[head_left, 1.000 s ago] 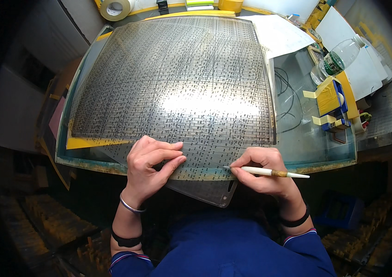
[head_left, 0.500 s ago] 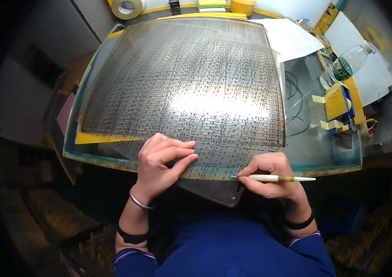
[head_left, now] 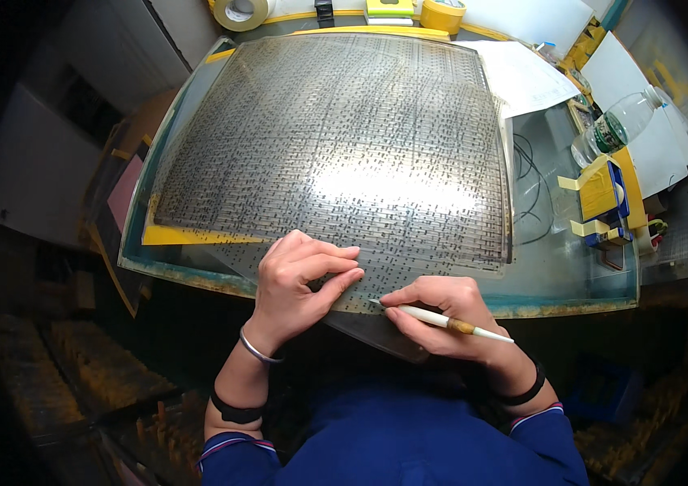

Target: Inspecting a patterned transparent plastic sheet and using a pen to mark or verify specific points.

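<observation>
A slim craft knife [head_left: 427, 316] with a white handle and brown wrapping sits between the thumb and fingers of my right hand [head_left: 449, 320]. Its small metal tip touches or hovers just above the lower edge of a clear film sheet [head_left: 393, 271] dotted with small black marks. My left hand [head_left: 299, 279] rests on the same sheet, fingers bent forward and thumb apart from the index finger, with nothing visible between them. Beyond my hands, a large stack of see-through patterned sheets [head_left: 279, 138] covers most of the glass-topped table [head_left: 555, 292] and reflects a bright glare.
At the right stand a clear plastic bottle [head_left: 618, 121] and a blue tape dispenser [head_left: 603, 198] with yellow tape. Thin black cable [head_left: 534, 190] lies beside the stack. White paper [head_left: 522, 77], a tape roll [head_left: 240, 11] and a yellow tub [head_left: 443, 14] are at the back. A dark panel [head_left: 376, 334] juts below the table edge.
My right hand has moved left with the craft knife, bringing its tip nearer my left hand, and the handle now slants down to the right. The whole view has shifted slightly.
</observation>
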### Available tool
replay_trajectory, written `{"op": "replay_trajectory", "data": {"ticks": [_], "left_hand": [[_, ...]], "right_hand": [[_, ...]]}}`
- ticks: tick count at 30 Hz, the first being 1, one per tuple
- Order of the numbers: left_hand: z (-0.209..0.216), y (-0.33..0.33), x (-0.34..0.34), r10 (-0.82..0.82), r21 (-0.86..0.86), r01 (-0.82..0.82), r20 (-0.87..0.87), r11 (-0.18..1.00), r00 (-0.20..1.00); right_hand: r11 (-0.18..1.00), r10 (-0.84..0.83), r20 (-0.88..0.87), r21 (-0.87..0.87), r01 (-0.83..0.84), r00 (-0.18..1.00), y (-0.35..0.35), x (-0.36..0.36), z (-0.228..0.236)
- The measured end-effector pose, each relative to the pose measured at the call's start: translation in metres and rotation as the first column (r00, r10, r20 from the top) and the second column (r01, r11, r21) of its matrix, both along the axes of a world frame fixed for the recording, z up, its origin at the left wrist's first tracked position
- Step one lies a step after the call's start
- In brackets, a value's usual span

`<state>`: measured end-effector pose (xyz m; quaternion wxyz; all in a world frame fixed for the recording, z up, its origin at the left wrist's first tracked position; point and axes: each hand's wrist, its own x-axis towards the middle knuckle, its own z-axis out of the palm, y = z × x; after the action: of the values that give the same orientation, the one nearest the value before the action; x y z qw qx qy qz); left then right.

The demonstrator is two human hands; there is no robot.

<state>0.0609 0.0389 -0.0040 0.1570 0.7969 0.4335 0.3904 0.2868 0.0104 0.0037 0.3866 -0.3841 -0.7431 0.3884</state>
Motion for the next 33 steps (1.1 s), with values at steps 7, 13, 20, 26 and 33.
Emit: {"op": "replay_trajectory", "data": {"ticks": [7,13,20,26,33], "left_hand": [[0.0,0.0,-0.001,-0.012,0.012,0.012,0.0,1.0,1.0],[0.002,0.0,0.0,-0.016,0.014,0.016,0.003,1.0,1.0],[0.002,-0.001,0.001,0.004,0.002,-0.004,-0.002,1.0,1.0],[0.002,-0.001,0.002,0.007,0.0,-0.007,-0.002,1.0,1.0],[0.002,-0.001,0.002,0.011,-0.005,-0.012,-0.011,1.0,1.0]], "right_hand": [[0.967,0.094,-0.008,-0.235,-0.093,0.996,0.001,0.008,0.013],[0.99,-0.053,-0.027,-0.133,0.049,0.998,-0.002,0.012,0.009],[0.954,-0.251,-0.065,-0.188,0.235,0.966,-0.003,0.051,-0.004],[0.986,-0.142,0.058,-0.077,0.146,0.988,-0.001,0.051,0.001],[0.986,-0.159,0.033,-0.051,0.161,0.987,-0.001,0.052,-0.001]]}}
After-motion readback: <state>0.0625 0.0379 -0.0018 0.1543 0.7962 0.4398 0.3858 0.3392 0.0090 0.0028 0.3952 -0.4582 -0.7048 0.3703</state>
